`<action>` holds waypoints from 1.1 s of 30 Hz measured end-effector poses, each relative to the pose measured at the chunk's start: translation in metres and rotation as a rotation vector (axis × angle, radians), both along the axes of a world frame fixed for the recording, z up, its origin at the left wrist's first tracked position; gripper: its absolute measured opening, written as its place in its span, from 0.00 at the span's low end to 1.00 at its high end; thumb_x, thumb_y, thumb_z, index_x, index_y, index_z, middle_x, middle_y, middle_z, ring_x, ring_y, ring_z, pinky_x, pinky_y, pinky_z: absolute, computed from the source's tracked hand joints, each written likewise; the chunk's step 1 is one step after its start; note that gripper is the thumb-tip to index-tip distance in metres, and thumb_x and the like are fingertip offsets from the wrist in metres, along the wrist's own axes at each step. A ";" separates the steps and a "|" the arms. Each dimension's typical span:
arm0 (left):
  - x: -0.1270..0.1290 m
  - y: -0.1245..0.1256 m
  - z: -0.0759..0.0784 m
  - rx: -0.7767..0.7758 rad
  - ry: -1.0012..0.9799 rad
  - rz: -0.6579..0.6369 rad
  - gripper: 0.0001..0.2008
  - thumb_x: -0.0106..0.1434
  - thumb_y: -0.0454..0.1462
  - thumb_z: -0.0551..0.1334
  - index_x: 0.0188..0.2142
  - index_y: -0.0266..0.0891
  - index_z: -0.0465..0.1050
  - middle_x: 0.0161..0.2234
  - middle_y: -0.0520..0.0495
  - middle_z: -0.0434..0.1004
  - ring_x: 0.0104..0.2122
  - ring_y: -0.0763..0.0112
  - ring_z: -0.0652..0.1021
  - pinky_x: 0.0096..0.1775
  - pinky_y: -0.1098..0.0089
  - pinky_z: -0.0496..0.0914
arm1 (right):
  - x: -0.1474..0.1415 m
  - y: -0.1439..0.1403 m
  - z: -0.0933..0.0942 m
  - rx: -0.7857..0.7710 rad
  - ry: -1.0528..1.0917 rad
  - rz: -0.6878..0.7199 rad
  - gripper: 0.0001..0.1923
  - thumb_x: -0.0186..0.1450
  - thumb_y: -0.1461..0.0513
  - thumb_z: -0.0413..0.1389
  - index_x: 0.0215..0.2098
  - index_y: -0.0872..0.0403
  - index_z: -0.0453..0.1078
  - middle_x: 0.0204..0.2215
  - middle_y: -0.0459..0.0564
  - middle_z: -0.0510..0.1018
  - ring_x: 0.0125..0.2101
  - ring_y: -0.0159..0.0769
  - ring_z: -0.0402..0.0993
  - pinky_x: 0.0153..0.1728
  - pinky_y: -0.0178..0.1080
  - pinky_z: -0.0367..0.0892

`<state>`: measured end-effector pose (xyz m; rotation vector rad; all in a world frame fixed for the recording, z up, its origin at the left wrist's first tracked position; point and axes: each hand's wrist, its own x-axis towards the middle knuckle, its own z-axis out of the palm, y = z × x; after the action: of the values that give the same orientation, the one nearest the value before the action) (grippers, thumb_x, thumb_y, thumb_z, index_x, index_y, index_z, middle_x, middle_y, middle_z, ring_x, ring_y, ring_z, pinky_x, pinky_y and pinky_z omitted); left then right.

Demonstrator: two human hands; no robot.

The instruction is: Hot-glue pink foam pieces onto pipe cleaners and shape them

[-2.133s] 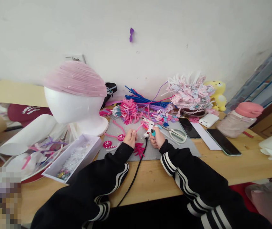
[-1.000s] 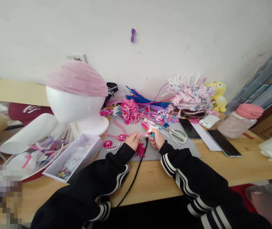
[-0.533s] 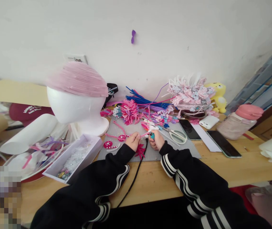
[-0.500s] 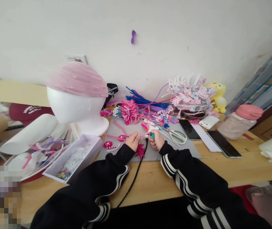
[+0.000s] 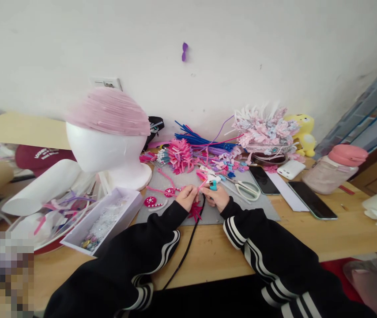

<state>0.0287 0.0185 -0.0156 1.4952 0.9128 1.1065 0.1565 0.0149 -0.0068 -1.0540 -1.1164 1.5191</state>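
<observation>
My left hand point(image 5: 186, 198) is closed in a pinch on a thin pink pipe cleaner point(image 5: 202, 184) over the grey mat. Close beside it, my right hand point(image 5: 219, 198) has a teal lighter point(image 5: 213, 185) tucked in its curled fingers, while its fingertips meet at the pipe cleaner. Below the hands lies a dark pink spiky piece point(image 5: 195, 210). To their left on the mat point(image 5: 258, 213) are red-pink discs with white beads point(image 5: 150, 202). White-handled scissors point(image 5: 247, 191) rest to the right.
A white mannequin head point(image 5: 109, 150) and a box of clear beads point(image 5: 104, 225) stand on the left. Behind the mat are blue pipe cleaners point(image 5: 205, 140) and a pink floral headpiece point(image 5: 268, 132). Phones point(image 5: 311, 200) and a bottle point(image 5: 332, 170) stand right. A black cable point(image 5: 186, 251) crosses the table's front.
My right fingers have shifted from around the lighter to the pipe cleaner, and the lighter now sticks up above them. Both hands are closer together.
</observation>
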 end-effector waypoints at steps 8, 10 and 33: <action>-0.005 0.004 -0.005 0.227 0.332 0.160 0.10 0.54 0.42 0.53 0.24 0.38 0.63 0.20 0.52 0.67 0.23 0.74 0.66 0.29 0.71 0.61 | 0.001 0.002 0.000 0.063 -0.104 -0.098 0.12 0.49 0.56 0.55 0.22 0.56 0.61 0.04 0.35 0.56 0.06 0.21 0.48 0.07 0.28 0.42; -0.008 0.003 -0.001 0.410 0.470 0.275 0.07 0.53 0.39 0.55 0.27 0.38 0.66 0.25 0.49 0.69 0.29 0.71 0.68 0.34 0.69 0.61 | 0.001 0.002 0.001 0.055 -0.123 -0.098 0.11 0.50 0.56 0.55 0.21 0.56 0.61 0.04 0.35 0.55 0.06 0.21 0.47 0.07 0.28 0.41; -0.005 -0.003 0.005 0.367 0.460 0.213 0.08 0.52 0.36 0.55 0.18 0.38 0.62 0.21 0.51 0.66 0.26 0.72 0.65 0.35 0.67 0.58 | 0.007 0.006 0.006 -0.206 -0.043 -0.120 0.23 0.56 0.45 0.41 0.15 0.53 0.50 0.05 0.36 0.47 0.05 0.21 0.42 0.05 0.28 0.38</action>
<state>0.0240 0.0156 -0.0102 2.0455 1.2540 1.1464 0.1630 0.0206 -0.0012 -1.2762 -0.9225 1.5452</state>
